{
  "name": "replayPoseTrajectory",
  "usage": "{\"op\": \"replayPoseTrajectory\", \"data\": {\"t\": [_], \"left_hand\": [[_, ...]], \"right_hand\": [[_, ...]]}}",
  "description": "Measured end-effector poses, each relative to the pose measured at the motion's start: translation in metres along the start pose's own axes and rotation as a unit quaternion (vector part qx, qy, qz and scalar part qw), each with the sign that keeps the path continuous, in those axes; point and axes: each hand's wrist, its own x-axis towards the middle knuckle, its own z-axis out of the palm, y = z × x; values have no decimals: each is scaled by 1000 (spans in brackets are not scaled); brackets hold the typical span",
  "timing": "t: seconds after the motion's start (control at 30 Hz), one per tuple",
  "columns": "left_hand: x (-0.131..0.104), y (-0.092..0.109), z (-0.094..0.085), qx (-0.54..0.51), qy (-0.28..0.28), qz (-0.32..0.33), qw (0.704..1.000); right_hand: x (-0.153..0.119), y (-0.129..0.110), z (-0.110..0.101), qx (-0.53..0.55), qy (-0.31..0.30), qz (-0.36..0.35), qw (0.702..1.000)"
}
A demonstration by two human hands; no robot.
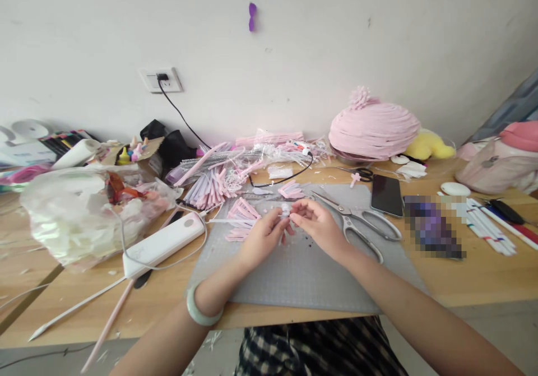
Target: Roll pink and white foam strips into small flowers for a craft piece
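My left hand [263, 235] and my right hand [321, 227] meet above the grey cutting mat [290, 281]. Fingertips of both pinch a small whitish-lavender piece of pipe cleaner [286, 210], whose exact shape is partly hidden by the fingers. Beside my left hand lie bent pink pipe cleaner pieces [244, 213] on the mat. A smaller cluster of pink and lilac pieces [293, 189] rests just beyond my hands. Large metal scissors [357, 219] lie with blades apart to the right of my right hand.
Left stand a white power strip [163, 244] with a looping cable and a plastic bag [92, 219]. Pipe cleaner bundles [214, 188] lie at the back. On the right are a phone [386, 195], black-handled scissors [362, 173], white pens [490, 224] and a big pink bundle [374, 128].
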Motion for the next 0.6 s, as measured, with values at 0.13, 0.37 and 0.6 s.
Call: {"op": "replayPoseTrajectory", "data": {"t": [0.13,0.37,0.6], "left_hand": [[3,-5,4,-113,30,-8,993],[4,-8,7,-216,39,-38,975],[1,1,14,-425,29,-136,894]], "right_hand": [[-1,2,1,-63,-66,35,995],[-5,10,7,-132,-71,6,989],[-10,9,13,-221,-46,-103,969]]}}
